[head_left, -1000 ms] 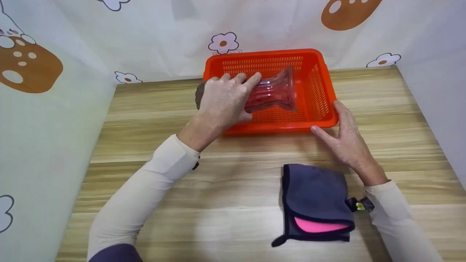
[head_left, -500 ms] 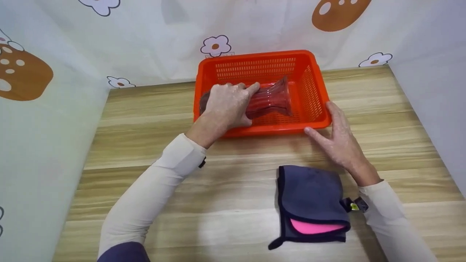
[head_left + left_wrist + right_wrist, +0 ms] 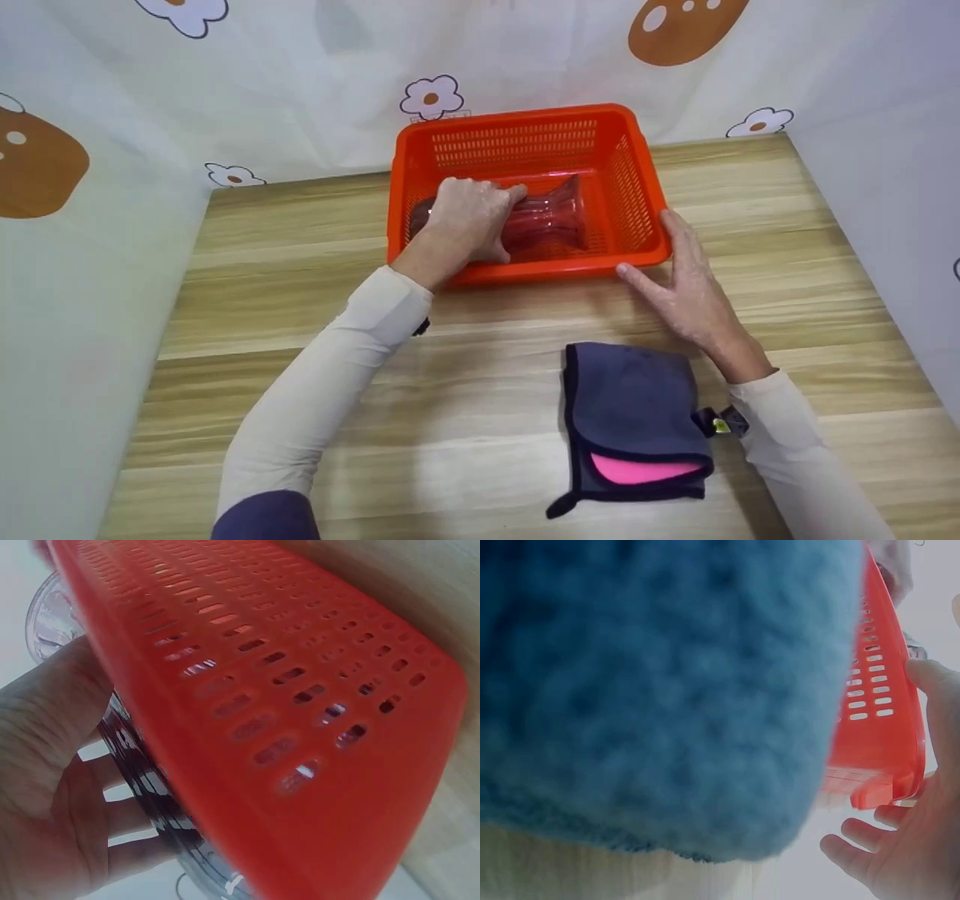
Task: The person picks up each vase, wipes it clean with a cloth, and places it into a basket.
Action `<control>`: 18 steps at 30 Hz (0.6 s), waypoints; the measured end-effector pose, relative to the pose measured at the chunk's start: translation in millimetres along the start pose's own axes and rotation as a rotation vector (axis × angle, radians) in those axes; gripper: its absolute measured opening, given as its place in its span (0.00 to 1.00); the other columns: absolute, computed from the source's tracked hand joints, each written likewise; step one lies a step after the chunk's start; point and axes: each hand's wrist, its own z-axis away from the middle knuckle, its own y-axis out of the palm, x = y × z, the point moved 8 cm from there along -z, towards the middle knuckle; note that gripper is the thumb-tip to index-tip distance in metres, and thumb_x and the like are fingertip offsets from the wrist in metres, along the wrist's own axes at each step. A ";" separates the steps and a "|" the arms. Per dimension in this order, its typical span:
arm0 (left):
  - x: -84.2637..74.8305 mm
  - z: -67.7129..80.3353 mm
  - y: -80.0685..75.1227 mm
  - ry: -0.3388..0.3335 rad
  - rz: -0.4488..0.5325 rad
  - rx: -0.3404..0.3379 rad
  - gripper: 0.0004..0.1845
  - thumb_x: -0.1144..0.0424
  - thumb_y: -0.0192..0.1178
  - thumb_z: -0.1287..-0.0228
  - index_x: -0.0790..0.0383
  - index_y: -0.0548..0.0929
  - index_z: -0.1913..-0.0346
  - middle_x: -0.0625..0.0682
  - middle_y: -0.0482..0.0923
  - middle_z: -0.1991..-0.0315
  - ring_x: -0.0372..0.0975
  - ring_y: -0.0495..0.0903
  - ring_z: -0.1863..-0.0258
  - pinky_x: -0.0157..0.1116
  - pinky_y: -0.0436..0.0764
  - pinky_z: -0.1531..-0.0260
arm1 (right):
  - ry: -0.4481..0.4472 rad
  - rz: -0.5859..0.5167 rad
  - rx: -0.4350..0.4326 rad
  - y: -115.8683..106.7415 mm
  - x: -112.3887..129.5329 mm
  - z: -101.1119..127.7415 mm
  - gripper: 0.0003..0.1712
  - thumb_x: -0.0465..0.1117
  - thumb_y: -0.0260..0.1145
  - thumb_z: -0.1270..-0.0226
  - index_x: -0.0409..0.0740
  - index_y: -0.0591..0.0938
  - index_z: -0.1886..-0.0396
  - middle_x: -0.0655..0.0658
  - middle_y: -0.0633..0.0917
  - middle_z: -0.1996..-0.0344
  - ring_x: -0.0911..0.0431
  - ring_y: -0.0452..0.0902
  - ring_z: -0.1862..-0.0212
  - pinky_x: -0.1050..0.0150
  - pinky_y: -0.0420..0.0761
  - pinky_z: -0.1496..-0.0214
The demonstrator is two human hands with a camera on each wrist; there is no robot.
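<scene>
In the head view my left hand [image 3: 466, 217] grips a clear glass vase [image 3: 551, 216] with a flared end, tilted on its side inside the orange-red plastic basket [image 3: 525, 271]. The flared end points right; my hand covers the middle, and a dark end shows at the left. In the left wrist view the fingers wrap round the ribbed vase [image 3: 154, 799] behind the basket's slotted wall [image 3: 300, 690]. My right hand [image 3: 694, 296] touches the basket's front right corner, thumb at the front rim and straight fingers along the right side.
A folded grey cloth [image 3: 634, 401] with a pink patch and dark edging lies on the wooden table [image 3: 480, 450] near my right forearm. It fills much of the right wrist view. A white patterned sheet [image 3: 510, 60] rises behind the basket.
My left hand has lowered the vase deeper into the basket. The right hand stays at the basket's corner. The whole head view has shifted slightly.
</scene>
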 end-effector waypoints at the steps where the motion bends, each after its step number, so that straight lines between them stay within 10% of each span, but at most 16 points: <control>1: -0.4 -1.5 2.0 0.000 -0.003 0.004 0.39 0.34 0.72 0.50 0.47 0.76 0.36 0.55 0.85 0.63 0.48 0.79 0.72 0.47 0.86 0.64 | 0.000 -0.002 -0.001 0.2 0.2 0.0 0.57 0.61 0.68 0.32 0.43 0.49 0.17 0.40 0.51 0.20 0.44 0.46 0.22 0.38 0.50 0.24; 18: -9.9 -14.6 25.2 0.039 0.011 0.060 0.36 0.32 0.69 0.49 0.47 0.80 0.40 0.54 0.85 0.65 0.49 0.79 0.71 0.45 0.84 0.64 | -0.003 -0.004 -0.018 0.4 -2.9 0.5 0.56 0.61 0.69 0.32 0.44 0.50 0.17 0.42 0.52 0.20 0.45 0.46 0.22 0.39 0.51 0.24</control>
